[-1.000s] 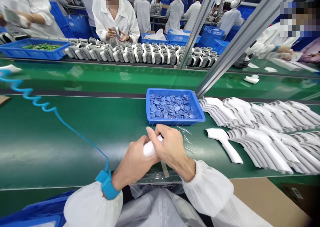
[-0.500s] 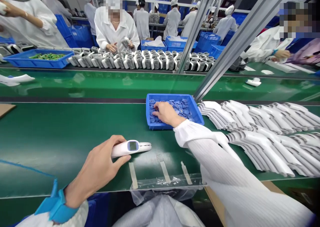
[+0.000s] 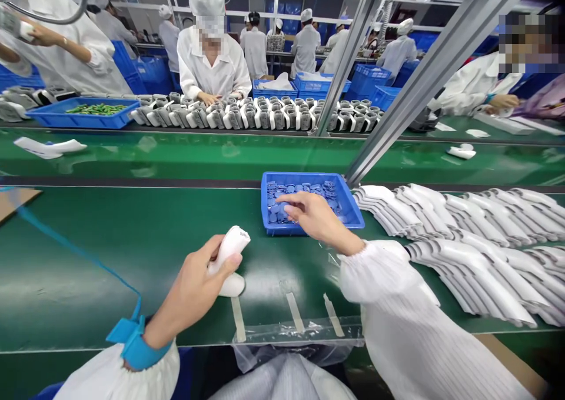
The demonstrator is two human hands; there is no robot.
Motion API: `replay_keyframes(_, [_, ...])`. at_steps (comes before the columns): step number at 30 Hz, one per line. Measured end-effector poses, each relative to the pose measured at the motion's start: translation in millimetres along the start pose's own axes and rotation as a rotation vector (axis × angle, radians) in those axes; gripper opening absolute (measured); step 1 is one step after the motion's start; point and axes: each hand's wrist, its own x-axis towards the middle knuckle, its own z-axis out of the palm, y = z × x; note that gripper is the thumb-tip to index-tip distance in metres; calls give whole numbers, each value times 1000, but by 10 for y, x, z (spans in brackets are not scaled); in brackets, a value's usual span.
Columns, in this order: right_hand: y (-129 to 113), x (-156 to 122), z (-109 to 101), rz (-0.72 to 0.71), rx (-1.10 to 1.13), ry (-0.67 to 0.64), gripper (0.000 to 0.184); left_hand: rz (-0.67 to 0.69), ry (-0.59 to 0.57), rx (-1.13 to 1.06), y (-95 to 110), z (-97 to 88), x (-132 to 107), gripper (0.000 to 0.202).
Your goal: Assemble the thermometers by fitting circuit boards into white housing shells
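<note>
One thermometer (image 3: 229, 259) rotated in left hand (image 3: 192, 289); right hand (image 3: 315, 216) in tray (image 3: 309, 177).

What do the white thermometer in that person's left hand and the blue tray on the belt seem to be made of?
The white thermometer looks like smooth moulded plastic, with a soft sheen and rounded edges. The blue tray also looks like plastic, given its even colour and moulded rim, with a duller finish. The exact plastic can't be told.

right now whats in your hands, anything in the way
left hand gripping white thermometer; right hand over blue parts in blue tray; white shells stacked right of tray
</note>
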Motion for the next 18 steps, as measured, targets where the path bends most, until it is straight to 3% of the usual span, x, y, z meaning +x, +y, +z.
replay_keyframes(4, [-156, -410, 132, 93, 740, 23, 34, 60, -6, -184, 128, 218, -1, 35])
replay_keyframes(6, [-247, -559, 263, 146, 952, 73, 37, 100, -7, -236, 214, 341, 6, 34])
replay_keyframes(11, [-348, -741, 441, 115, 896, 271, 30, 144, -33, -308, 303, 449, 13, 39])
replay_keyframes(18, [-341, -850, 280, 89, 639, 321, 29, 155, -101, -30, 323, 294, -5, 42])
